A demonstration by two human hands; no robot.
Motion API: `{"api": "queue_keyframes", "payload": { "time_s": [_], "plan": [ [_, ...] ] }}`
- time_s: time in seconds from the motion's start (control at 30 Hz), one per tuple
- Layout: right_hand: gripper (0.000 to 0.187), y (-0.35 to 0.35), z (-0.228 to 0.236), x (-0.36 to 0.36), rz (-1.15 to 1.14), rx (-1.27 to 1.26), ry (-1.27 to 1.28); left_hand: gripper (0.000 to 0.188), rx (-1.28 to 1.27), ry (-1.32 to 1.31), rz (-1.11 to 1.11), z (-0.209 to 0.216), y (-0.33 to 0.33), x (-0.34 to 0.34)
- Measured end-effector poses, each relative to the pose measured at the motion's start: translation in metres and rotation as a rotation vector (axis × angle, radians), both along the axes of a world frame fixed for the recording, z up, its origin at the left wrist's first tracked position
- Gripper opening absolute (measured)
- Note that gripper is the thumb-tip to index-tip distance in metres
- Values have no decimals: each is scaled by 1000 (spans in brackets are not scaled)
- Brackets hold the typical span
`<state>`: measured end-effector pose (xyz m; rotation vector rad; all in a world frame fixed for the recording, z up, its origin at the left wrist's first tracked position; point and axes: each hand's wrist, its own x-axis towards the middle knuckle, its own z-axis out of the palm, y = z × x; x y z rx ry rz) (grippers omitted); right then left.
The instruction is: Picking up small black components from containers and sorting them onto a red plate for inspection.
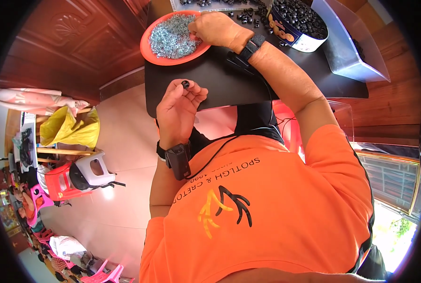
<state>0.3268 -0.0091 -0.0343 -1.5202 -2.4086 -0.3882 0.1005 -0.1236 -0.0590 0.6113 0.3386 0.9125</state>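
Note:
My left hand is raised palm up just off the table's near edge, its fingertips pinching a small black round part with a hole in it. My right hand reaches over the right side of an orange-red plate. Its fingers are pressed together at the heap of small silvery metal pieces on that plate. Whatever sits between those fingertips, if anything, is hidden. Both wrists wear black straps, and a dark box-shaped device is fixed at the left one.
The dark table carries a round tin heaped with black parts, right of my right hand. Loose black parts lie beside it. A translucent plastic bin stands farther right. A grey stool and yellow bag are at left.

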Motion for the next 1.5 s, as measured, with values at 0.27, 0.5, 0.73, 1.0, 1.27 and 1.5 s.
{"api": "queue_keyframes", "payload": {
  "time_s": [0.27, 0.5, 0.73, 1.0, 1.27, 1.5],
  "plan": [
    [12, 3, -1, 20, 23, 75, 229, 17, 5, -6, 6, 1, -1, 2],
    [16, -18, 18, -1, 104, -283, 291, 16, 2, -9, 26, 0, -2, 1],
    [15, -9, 10, -1, 77, -198, 356, 15, -3, -18, 37, 1, -4, 2],
    [16, 3, 5, 9, 97, -459, 915, 18, 14, 52, 20, 12, 9, 4],
    [18, 5, -1, 18, 92, -323, 914, 20, 154, 174, 99, 40, 48, -2],
    [15, -3, 2, 9, 47, -90, 370, 20, 141, 193, 115, 30, 49, -9]
  ]
}}
